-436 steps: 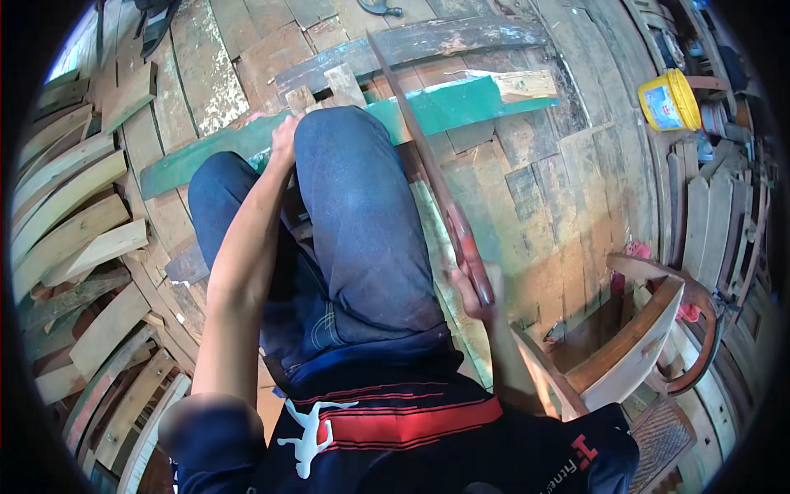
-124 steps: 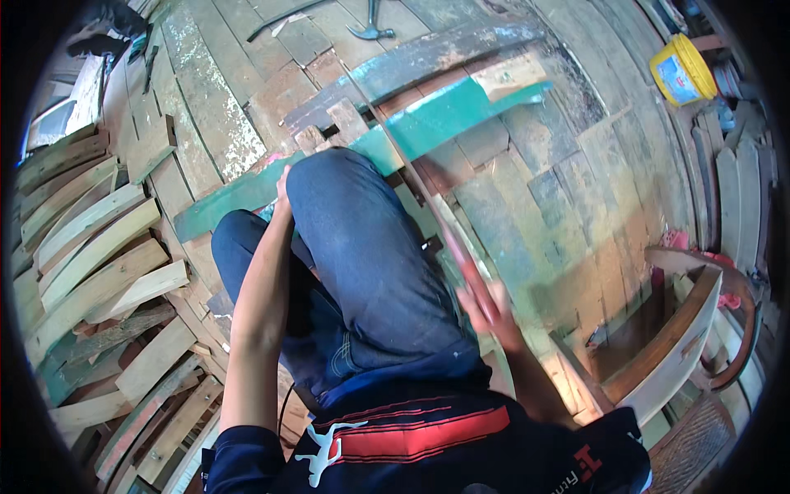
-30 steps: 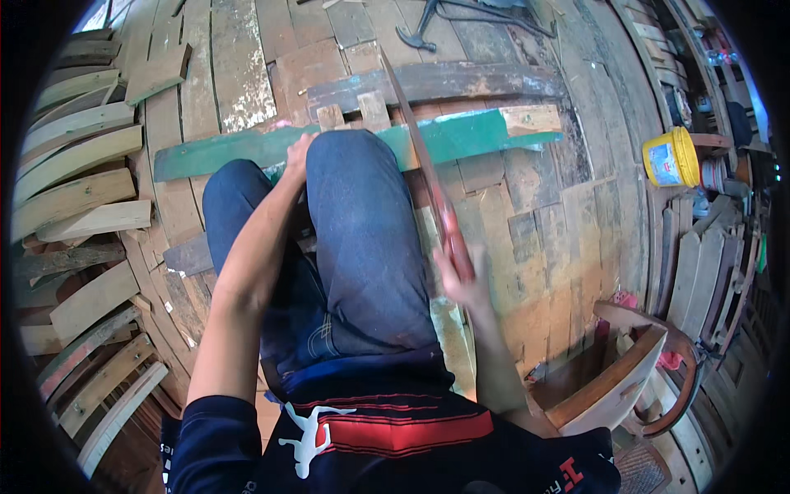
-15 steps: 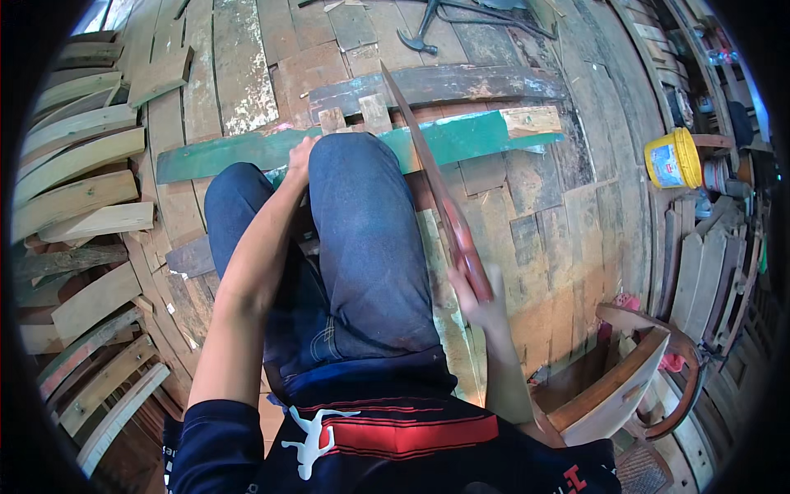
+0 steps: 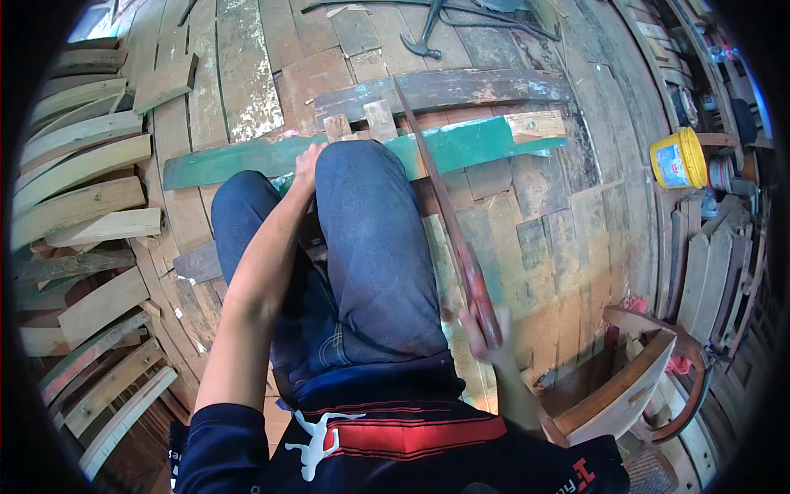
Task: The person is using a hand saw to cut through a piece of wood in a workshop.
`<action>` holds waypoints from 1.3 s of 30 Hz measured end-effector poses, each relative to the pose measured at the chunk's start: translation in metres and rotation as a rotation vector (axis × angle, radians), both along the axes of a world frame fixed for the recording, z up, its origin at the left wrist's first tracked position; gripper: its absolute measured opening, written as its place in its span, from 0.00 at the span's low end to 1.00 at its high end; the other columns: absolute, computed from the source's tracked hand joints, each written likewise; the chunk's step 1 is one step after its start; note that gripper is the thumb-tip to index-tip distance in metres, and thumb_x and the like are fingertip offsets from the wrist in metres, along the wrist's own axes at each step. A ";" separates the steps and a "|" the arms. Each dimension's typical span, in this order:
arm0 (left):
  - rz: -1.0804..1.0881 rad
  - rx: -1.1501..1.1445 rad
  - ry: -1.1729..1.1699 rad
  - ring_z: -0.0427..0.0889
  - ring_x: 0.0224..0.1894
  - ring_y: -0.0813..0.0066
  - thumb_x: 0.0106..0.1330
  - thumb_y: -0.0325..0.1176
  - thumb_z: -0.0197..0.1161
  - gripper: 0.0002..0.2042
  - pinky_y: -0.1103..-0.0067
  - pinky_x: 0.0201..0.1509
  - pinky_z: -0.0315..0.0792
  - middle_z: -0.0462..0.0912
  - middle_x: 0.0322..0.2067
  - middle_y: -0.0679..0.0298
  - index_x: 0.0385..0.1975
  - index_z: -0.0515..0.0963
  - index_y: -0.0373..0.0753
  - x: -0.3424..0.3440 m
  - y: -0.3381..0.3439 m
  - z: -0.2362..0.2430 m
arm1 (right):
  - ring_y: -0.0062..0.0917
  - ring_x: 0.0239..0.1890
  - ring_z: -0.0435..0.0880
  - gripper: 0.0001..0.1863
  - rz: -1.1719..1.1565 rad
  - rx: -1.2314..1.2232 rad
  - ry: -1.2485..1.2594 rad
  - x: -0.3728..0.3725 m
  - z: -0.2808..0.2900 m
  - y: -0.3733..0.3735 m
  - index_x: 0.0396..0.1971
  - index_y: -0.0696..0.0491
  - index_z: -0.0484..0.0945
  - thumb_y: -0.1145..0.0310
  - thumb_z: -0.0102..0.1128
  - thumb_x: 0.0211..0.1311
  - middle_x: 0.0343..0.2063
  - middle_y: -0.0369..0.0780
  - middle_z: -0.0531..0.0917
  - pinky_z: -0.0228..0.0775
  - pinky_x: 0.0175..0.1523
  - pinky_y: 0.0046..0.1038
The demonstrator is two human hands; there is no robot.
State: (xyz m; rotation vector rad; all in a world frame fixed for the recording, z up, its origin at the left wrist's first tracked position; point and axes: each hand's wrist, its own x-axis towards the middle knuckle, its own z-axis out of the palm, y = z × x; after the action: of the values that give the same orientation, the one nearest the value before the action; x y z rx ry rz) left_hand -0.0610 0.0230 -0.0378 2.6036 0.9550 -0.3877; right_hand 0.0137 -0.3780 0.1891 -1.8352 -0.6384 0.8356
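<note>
My right hand (image 5: 492, 336) is closed round the reddish-brown handle of a long tapering handsaw (image 5: 436, 183), seen nearly edge-on. Its blade slants away from me across a green-painted board (image 5: 465, 146), right of my knee. Near the board's middle, between my knees, my left hand (image 5: 308, 163) is closed on it, its fingers partly hidden. My right knee covers part of the board. Just beyond lie two small wood blocks, one (image 5: 380, 120) beside the other (image 5: 336, 126), and a dark weathered plank (image 5: 485, 85).
A claw hammer (image 5: 423, 41) and a dark bent bar lie on the plank floor ahead. Stacked wood pieces (image 5: 86, 169) line the left side. At right stand a yellow bucket (image 5: 695, 158) and a curved wooden frame (image 5: 621, 387) close to my right arm.
My right hand has drawn the saw back toward me, its tip now closer to the green board. The left hand stays at the board, and the whole view has shifted slightly.
</note>
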 end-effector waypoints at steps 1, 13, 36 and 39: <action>-0.004 -0.007 -0.006 0.80 0.41 0.50 0.61 0.44 0.49 0.15 0.61 0.42 0.74 0.78 0.36 0.50 0.41 0.73 0.42 0.007 -0.002 0.005 | 0.16 0.13 0.65 0.07 -0.055 0.026 -0.109 -0.010 0.010 -0.013 0.32 0.61 0.77 0.74 0.55 0.55 0.09 0.36 0.66 0.56 0.19 0.25; 0.028 -0.054 -0.002 0.79 0.41 0.50 0.60 0.46 0.50 0.17 0.61 0.42 0.74 0.78 0.36 0.50 0.42 0.73 0.43 0.003 0.011 0.003 | 0.19 0.13 0.68 0.18 -0.005 -0.038 -0.102 0.009 -0.040 0.015 0.47 0.56 0.74 0.73 0.57 0.53 0.11 0.37 0.72 0.61 0.22 0.23; -0.085 -0.065 -0.077 0.79 0.41 0.49 0.60 0.45 0.50 0.18 0.61 0.43 0.73 0.76 0.38 0.51 0.49 0.70 0.49 0.018 0.007 -0.027 | 0.24 0.10 0.66 0.10 -0.043 0.165 -0.167 0.039 -0.084 0.043 0.15 0.58 0.69 0.74 0.57 0.52 0.08 0.41 0.67 0.55 0.18 0.29; -0.163 -0.079 -0.065 0.79 0.41 0.49 0.60 0.45 0.50 0.18 0.61 0.44 0.73 0.76 0.38 0.50 0.49 0.71 0.49 0.001 0.016 -0.026 | 0.25 0.10 0.66 0.07 -0.018 -0.105 0.058 0.027 -0.067 0.011 0.19 0.58 0.72 0.73 0.56 0.52 0.08 0.42 0.67 0.57 0.19 0.28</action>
State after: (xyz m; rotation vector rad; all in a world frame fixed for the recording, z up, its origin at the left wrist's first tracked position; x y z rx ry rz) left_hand -0.0601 0.0391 -0.0641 2.6126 0.6938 -0.3716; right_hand 0.0407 -0.3668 0.1217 -1.9011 -0.5487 0.9223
